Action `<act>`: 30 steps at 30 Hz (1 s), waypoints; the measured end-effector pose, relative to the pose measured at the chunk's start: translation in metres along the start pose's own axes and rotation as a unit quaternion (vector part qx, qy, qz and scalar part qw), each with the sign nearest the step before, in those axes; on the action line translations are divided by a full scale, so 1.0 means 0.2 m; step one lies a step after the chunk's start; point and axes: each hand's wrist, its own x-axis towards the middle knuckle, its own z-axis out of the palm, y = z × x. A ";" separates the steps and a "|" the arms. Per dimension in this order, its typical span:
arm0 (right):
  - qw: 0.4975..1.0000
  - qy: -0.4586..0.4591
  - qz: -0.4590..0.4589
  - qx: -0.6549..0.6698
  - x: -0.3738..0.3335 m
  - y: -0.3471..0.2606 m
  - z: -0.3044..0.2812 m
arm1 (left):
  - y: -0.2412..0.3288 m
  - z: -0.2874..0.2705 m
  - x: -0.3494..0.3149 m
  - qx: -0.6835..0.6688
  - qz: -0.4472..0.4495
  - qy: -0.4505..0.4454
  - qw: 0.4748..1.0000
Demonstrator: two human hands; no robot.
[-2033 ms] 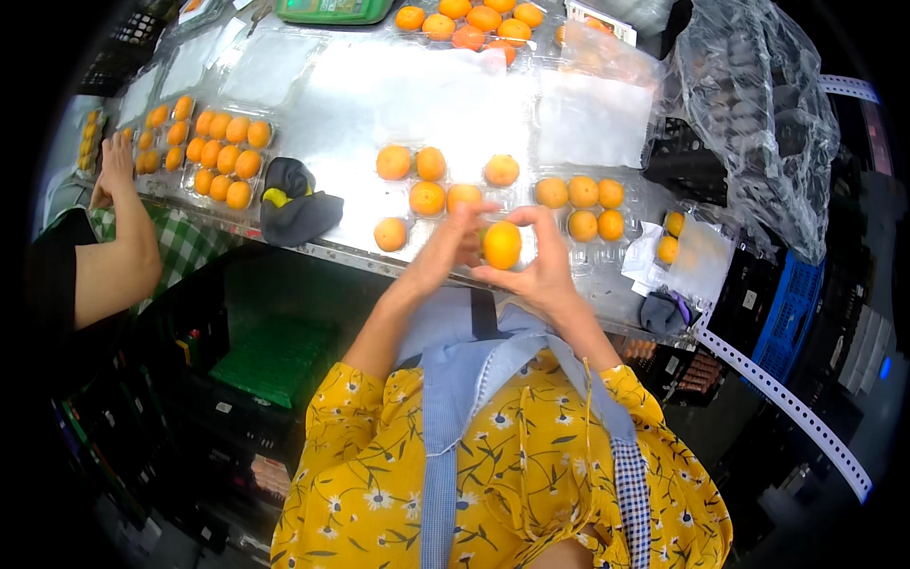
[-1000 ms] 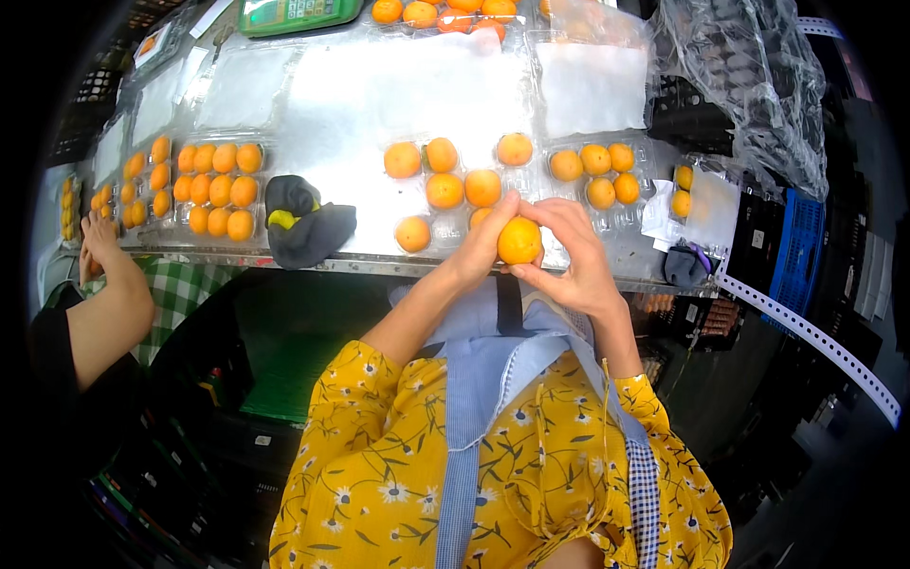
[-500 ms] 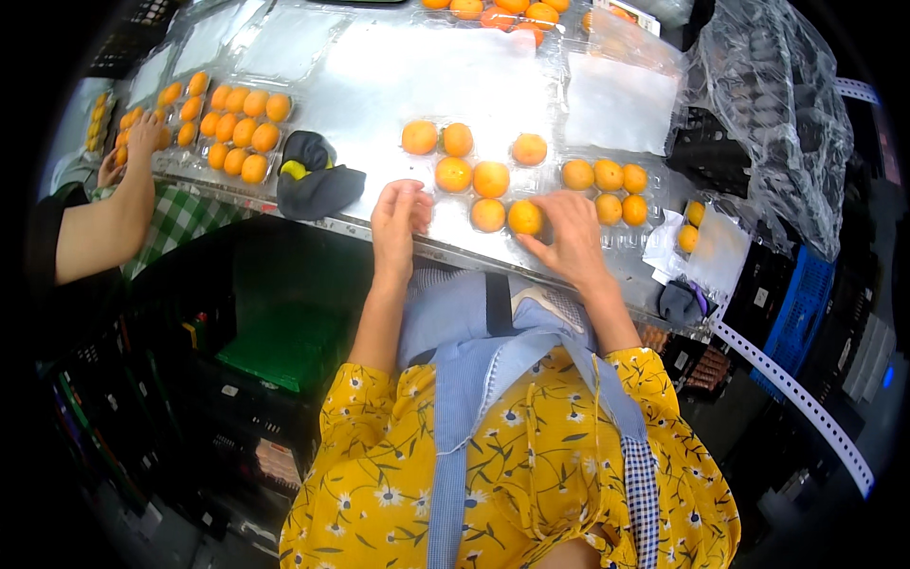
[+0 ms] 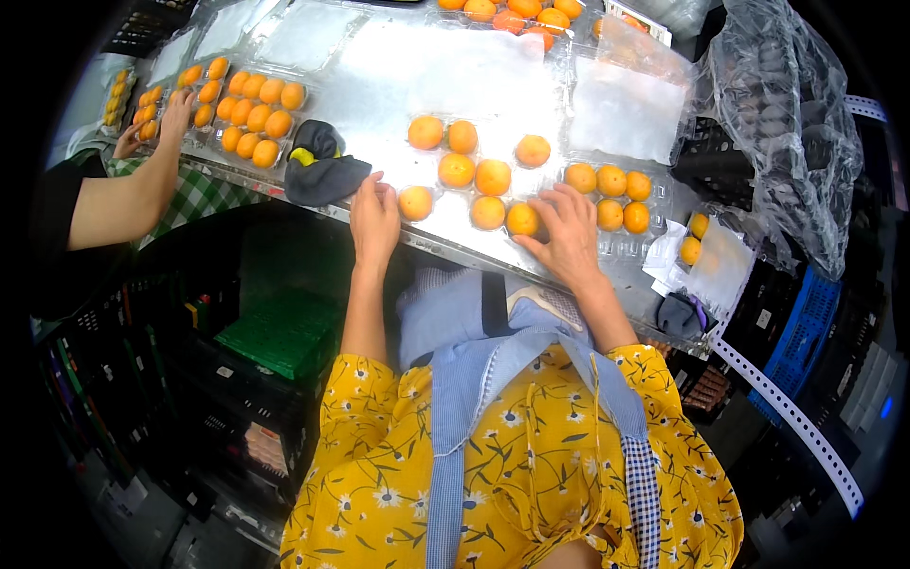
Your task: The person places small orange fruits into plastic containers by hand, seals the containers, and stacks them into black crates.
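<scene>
Several loose oranges stand in spaced rows on a clear plastic tray in front of me. My left hand (image 4: 375,226) is beside the near-left orange (image 4: 415,203), fingers extended and slightly apart, with nothing in its grasp. On the other side, my right hand (image 4: 571,235) is spread, its thumb and fingertips close to the near orange (image 4: 522,219); I cannot tell if they touch it. More oranges (image 4: 488,212) sit between the hands. To the right is a clear tray with two rows of oranges (image 4: 610,180), just beyond my right fingers.
Dark gloves (image 4: 327,178) lie at the table edge on the left. Farther left, another person's hand (image 4: 176,116) is among filled orange trays (image 4: 256,116). More oranges (image 4: 519,14) stand at the back. Clear plastic wrap (image 4: 777,123) covers stacked containers at right.
My left hand has moved left, and an orange now shows beside it at the near-left of the tray. The right hand has barely moved. The whole view has shifted slightly.
</scene>
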 end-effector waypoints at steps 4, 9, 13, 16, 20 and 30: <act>0.999 0.023 0.025 0.034 0.03 0.01 -0.01 | 0.02 -0.01 0.06 0.019 -0.005 -0.028 0.999; 0.999 0.018 0.032 0.026 0.10 0.04 -0.01 | 0.03 0.02 0.05 0.025 -0.012 -0.037 0.999; 0.999 0.036 0.000 0.009 0.22 0.07 0.00 | -0.02 0.01 0.04 0.008 0.004 -0.053 0.999; 0.999 0.043 0.029 -0.012 0.28 0.12 0.04 | 0.02 0.00 0.02 0.023 -0.008 -0.069 0.997; 0.997 0.015 0.057 -0.057 0.34 0.14 0.08 | 0.06 -0.03 0.02 0.035 -0.050 -0.098 0.993; 0.880 0.018 0.241 0.410 0.28 0.14 0.03 | 0.12 -0.06 -0.03 0.108 0.013 -0.042 0.993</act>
